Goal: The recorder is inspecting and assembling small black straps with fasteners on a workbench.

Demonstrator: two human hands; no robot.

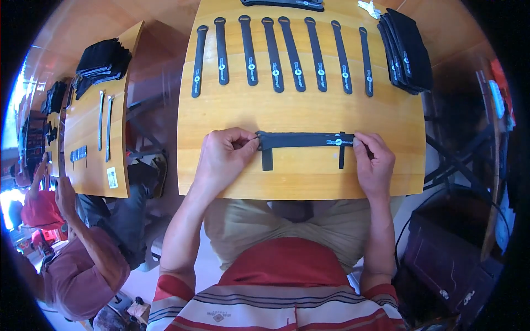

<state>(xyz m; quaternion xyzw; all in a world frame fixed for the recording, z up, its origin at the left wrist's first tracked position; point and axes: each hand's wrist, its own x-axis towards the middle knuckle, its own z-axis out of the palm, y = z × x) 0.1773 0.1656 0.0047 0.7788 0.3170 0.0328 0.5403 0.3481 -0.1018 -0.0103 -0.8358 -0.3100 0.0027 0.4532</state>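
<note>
Person's left hand [229, 154], bare: thumb and fingers are pinching the left end of a long, flat black band with white lettering [301, 140]. Person's right hand [375, 163], bare: thumb and forefinger are gripping the band's right end. The band is lying crosswise between the hands, near the front edge of a light-brown wooden tabletop [221, 118]. Two short black strips, left [267, 160] and right [342, 158], are extending from under the band toward the person. Beyond: eight slim black straps with rounded, slotted far ends [273, 55] are lying apart in a row. To their right, a thick black stack of printed pieces [406, 52] is resting near the table's edge. Farther back, a crumpled white scrap [369, 8] is lying beside the stack.
</note>
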